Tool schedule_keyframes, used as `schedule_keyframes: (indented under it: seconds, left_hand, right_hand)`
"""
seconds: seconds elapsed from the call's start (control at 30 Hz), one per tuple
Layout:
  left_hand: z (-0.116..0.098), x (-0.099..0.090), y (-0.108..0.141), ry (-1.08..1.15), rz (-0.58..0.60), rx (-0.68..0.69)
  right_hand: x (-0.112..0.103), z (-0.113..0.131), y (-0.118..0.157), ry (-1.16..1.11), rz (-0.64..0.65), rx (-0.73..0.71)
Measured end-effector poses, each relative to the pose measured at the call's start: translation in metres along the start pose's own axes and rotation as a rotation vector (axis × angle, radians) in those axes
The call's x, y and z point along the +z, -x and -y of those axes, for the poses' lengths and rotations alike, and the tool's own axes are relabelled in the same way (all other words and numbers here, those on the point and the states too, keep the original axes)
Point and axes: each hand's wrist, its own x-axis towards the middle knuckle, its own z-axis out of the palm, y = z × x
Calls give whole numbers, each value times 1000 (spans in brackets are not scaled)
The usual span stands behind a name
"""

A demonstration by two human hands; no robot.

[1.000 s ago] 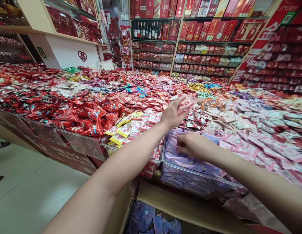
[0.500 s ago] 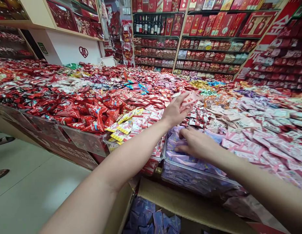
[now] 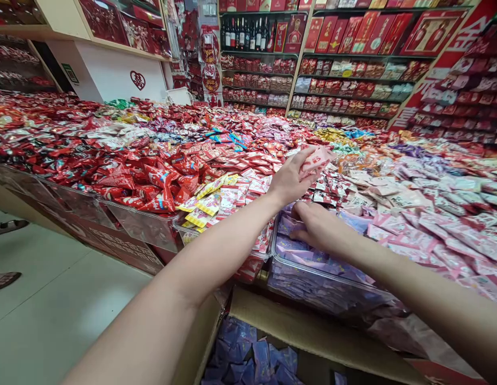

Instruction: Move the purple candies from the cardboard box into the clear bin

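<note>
My left hand [image 3: 290, 179] reaches out over the candy display, its fingers closed round pale pink packets [image 3: 316, 162] with red print. Just below and nearer to me, my right hand [image 3: 323, 227] rests at the left side of a clear plastic bin [image 3: 324, 275] full of flat purple packets [image 3: 290, 246]. Thumb and forefinger of that hand are bent and apart, touching the purple packets. Its other fingers are hidden behind the hand, and nothing shows lifted in it. Small dark red and white packets [image 3: 328, 190] lie just beyond both hands.
Beneath the bin stands an open cardboard box [image 3: 312, 334] with more purple packets [image 3: 248, 353]. Yellow and white packets [image 3: 210, 206] and red packets [image 3: 152, 184] fill bins to the left. Pink packets [image 3: 428, 230] are heaped at right. A person's foot [image 3: 6, 280] shows at far left.
My right hand has shifted slightly up and left over the purple packets. The left hand still holds the pink packets, and the view has tilted a little.
</note>
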Motion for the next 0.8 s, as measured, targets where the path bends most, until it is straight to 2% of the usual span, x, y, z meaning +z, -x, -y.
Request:
schedule_keyframes:
  seconds: [0.1, 0.2, 0.5, 0.8]
  left_hand:
    - [0, 0, 0, -8, -4, -1]
    - [0, 0, 0, -8, -9, 6]
    - [2, 2, 2, 12, 11, -25]
    - [1, 1, 1, 0, -1, 3]
  right_hand:
    - [-1, 1, 1, 46, -87, -194]
    - [-1, -1, 2, 88, -52, -302]
    - [-3, 3, 0, 128, 189, -172]
    - [-5, 6, -14, 10, 439, -43]
